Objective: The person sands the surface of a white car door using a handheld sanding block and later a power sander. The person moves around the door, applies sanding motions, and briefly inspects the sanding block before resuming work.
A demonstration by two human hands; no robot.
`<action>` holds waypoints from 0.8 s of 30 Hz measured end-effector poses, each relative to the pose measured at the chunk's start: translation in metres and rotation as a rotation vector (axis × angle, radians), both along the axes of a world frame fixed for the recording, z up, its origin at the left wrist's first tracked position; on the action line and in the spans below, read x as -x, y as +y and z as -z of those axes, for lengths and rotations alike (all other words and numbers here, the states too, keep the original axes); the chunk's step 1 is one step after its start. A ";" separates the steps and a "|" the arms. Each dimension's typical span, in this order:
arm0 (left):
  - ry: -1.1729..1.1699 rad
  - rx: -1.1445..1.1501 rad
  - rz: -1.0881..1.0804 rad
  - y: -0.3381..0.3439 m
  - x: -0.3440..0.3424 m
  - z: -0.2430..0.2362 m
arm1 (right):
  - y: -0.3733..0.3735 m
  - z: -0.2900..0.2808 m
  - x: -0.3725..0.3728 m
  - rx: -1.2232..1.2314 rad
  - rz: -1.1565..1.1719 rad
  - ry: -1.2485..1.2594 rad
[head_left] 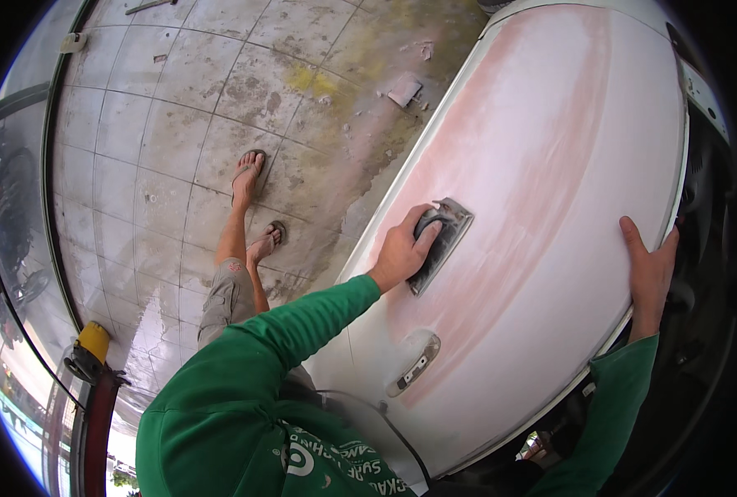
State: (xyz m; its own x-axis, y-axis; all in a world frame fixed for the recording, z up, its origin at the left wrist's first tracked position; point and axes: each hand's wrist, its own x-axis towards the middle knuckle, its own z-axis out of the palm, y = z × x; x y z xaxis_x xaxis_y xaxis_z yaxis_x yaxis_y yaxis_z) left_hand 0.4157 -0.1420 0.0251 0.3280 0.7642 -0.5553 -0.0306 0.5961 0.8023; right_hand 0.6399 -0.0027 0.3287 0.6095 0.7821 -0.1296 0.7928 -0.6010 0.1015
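A white car door [542, 215] with broad pinkish sanded patches lies along my right side. On its surface sits a dark, flat rectangular sanding block [447, 248], and my left hand [403, 251] is closed round its grip. The block's long side slants across the panel. Farther right, my right hand [652, 269] holds the door's edge, its thumb on the painted face and its other fingers over the rim, mostly hidden. Nearer to me, the panel has a handle recess [415, 363] with a slotted plate and no handle fitted.
The tiled floor [178, 124] at left is wet and dusty, with a crumbled pinkish chunk [404, 89] near the car. My sandalled feet [256, 199] stand on it. A yellow-and-black object [88, 352] is beside the glass partition [20, 207]. Beyond the door's edge is a dark opening.
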 end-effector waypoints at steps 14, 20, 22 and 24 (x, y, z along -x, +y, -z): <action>-0.092 0.084 0.028 -0.036 0.019 -0.045 | 0.000 0.003 -0.005 0.007 -0.027 -0.042; 0.048 0.047 -0.096 0.151 -0.041 0.074 | 0.030 0.008 0.012 -0.013 -0.124 0.075; -0.063 0.162 -0.084 0.125 -0.043 0.048 | 0.020 0.007 0.002 -0.002 -0.086 0.064; -0.074 0.023 -0.072 0.070 -0.028 0.010 | 0.013 0.006 -0.005 -0.007 -0.046 0.047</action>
